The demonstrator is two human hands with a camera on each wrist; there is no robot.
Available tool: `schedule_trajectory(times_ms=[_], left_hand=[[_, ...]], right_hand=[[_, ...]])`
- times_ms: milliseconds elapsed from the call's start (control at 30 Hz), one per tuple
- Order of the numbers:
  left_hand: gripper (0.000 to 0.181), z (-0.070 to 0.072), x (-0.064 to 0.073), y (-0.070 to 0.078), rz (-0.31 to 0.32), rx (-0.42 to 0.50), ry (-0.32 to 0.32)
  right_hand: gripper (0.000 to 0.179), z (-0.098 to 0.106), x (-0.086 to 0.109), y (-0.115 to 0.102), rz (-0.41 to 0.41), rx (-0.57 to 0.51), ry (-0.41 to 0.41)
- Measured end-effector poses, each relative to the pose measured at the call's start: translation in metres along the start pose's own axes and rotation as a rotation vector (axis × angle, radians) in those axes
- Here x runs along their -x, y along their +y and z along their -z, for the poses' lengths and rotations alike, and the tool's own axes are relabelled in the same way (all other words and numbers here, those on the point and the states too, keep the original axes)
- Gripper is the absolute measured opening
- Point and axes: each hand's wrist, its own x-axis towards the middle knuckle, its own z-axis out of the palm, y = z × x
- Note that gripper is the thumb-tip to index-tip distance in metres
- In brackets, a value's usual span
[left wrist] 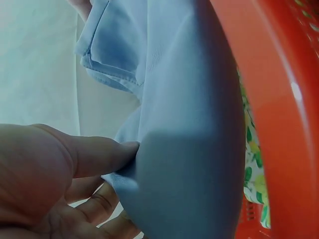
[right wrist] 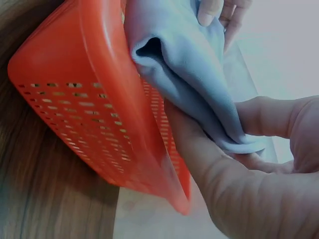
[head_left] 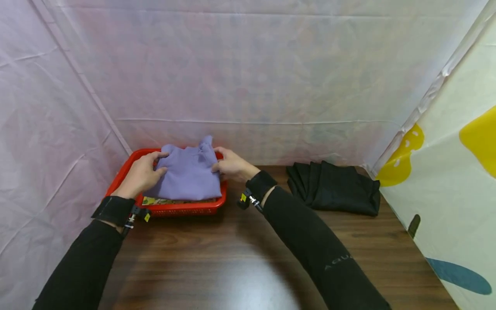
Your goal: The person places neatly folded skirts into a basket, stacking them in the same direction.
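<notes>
A folded lavender garment (head_left: 187,174) with a collar-like edge lies over the opening of a red plastic basket (head_left: 182,210). My left hand (head_left: 143,174) pinches its left side between thumb and fingers, as the left wrist view shows. On the opposite side my right hand (head_left: 232,165) grips the folded edge, the thumb on one face and fingers on the other in the right wrist view. Beneath the garment, a green-and-yellow patterned cloth (left wrist: 254,169) shows inside the basket. The basket's slotted side (right wrist: 89,114) stands beside the right hand.
A folded black cloth (head_left: 335,188) lies on the brown wooden table (head_left: 217,262), at the right near the back. Pale fabric walls (head_left: 252,77) rise behind the table and on both sides. The basket stands close to the back left corner.
</notes>
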Motion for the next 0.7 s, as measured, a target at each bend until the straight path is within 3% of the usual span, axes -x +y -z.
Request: schedule_trajectory(times_ms=[433,700], left_hand=[[0.060,-0.001,-0.003,-0.019,0.097,-0.001,-0.058],[0.058,-0.004,-0.001,-0.026,0.109,-0.022,-0.066]], right_hand=[[0.080,-0.020,-0.017,0.006,-0.067,-0.050,-0.031],[0.078,-0.027,-0.021,0.008,-0.052,0.035,-0.040]])
